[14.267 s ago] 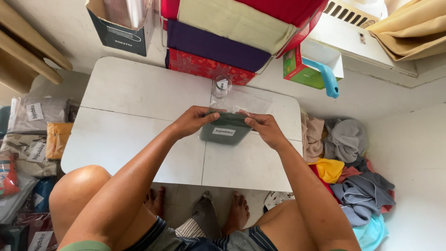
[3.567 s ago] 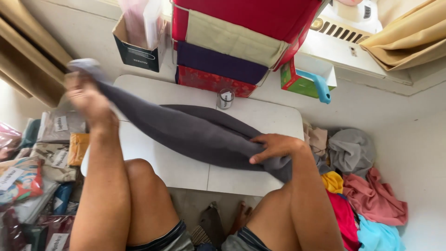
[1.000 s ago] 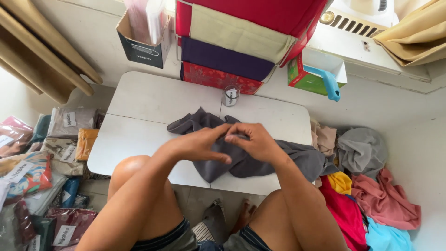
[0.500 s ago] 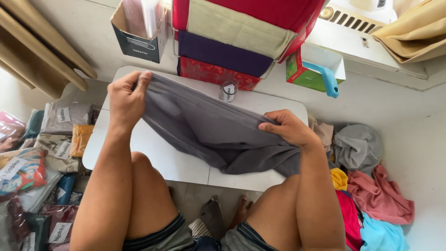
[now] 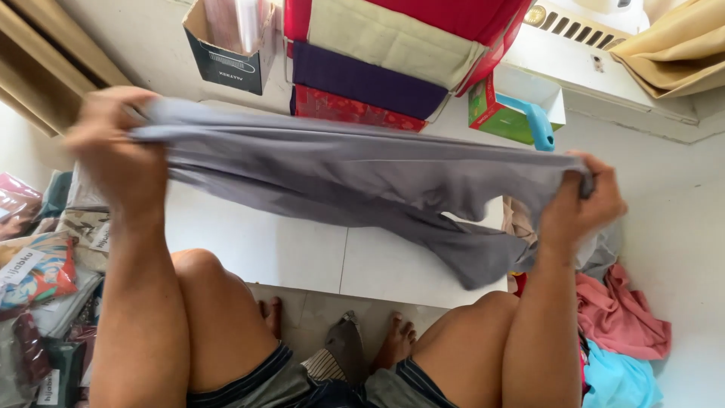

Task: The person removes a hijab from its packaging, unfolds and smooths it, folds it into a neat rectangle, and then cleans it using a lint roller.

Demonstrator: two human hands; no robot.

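I hold one grey cloth (image 5: 355, 177) stretched between my two hands, above the white low table (image 5: 302, 253). My left hand (image 5: 121, 155) sits at nine o'clock, blurred, fingers clamped on one end of the cloth. My right hand (image 5: 581, 208) sits at three o'clock, fist closed on the other end. The cloth runs taut across the middle from hand to hand, and a loose fold of it hangs down toward four o'clock, its tip over the table's near right corner.

At twelve o'clock stand one stack of fabric boxes (image 5: 393, 53) and one dark cardboard box (image 5: 230, 45). At one o'clock sits one green box (image 5: 495, 113). A heap of loose coloured cloths (image 5: 619, 317) lies at four o'clock, and bagged cloths (image 5: 38, 272) pile up at eight o'clock; I cannot count either pile.
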